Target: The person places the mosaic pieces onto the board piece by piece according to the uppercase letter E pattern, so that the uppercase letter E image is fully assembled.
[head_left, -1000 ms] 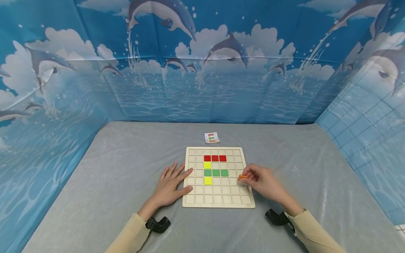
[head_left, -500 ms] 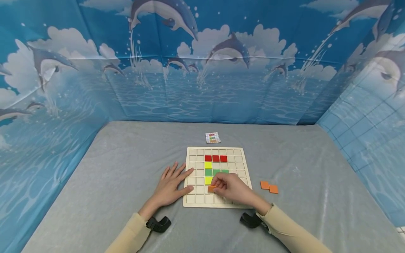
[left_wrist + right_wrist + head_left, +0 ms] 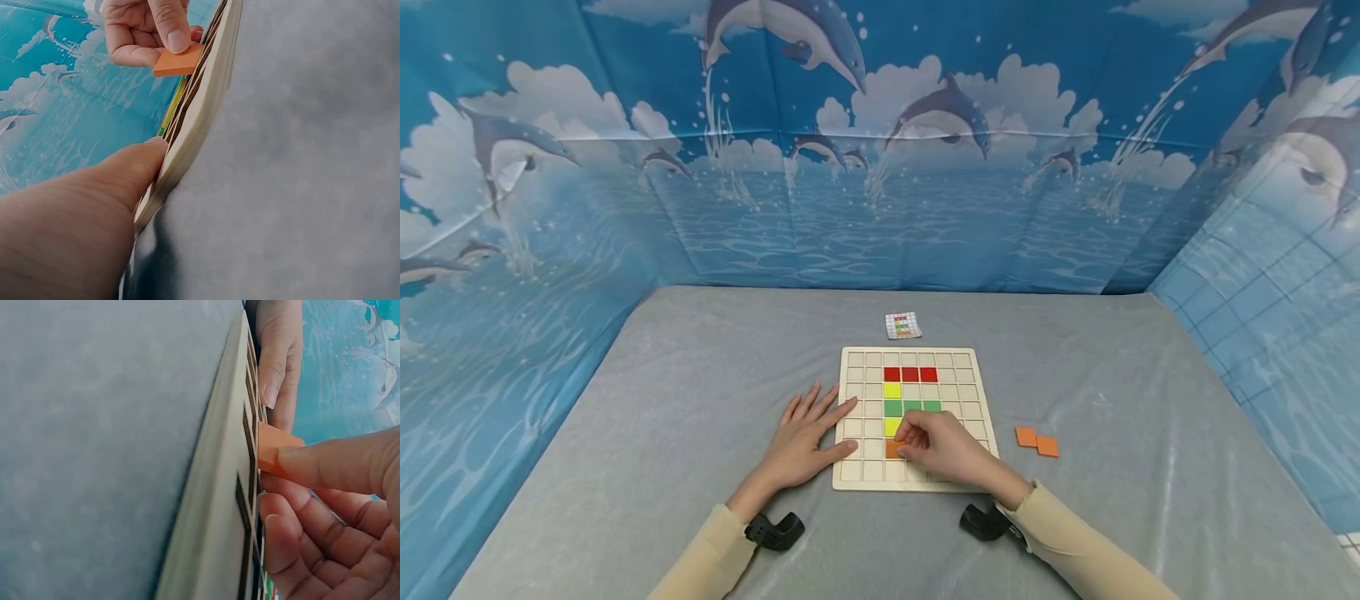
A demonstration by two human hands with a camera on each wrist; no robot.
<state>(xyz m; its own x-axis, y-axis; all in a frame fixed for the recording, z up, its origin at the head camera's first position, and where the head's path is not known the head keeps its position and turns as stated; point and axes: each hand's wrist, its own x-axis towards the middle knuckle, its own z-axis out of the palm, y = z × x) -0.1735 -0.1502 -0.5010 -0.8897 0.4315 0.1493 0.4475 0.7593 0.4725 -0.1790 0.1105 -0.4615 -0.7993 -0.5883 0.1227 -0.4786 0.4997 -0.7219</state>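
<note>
A pale wooden grid board [image 3: 859,473] lies on the grey cloth. Red tiles [image 3: 910,375], yellow tiles [image 3: 892,390] and green tiles [image 3: 892,408] fill some of its squares. My right hand [image 3: 943,450] pinches an orange tile [image 3: 892,449] between thumb and fingers, just below the lower yellow tile. In the left wrist view this orange tile [image 3: 178,62] is tilted, one edge against the board; the right wrist view shows the thumb on its face. My left hand [image 3: 801,446] rests with spread fingers on the board's left edge, thumb and forefinger over the rim.
Two orange tiles [image 3: 1037,442] lie on the grey cloth right of the board, touching or slightly overlapping. A small card [image 3: 902,326] with a printed coloured grid lies behind the board. A blue dolphin-print curtain [image 3: 880,208] surrounds the table at the back and sides.
My right hand has come left from the board's right edge, carrying the orange tile to the square below the yellow one. Two loose orange tiles have come into sight. The left hand stays put.
</note>
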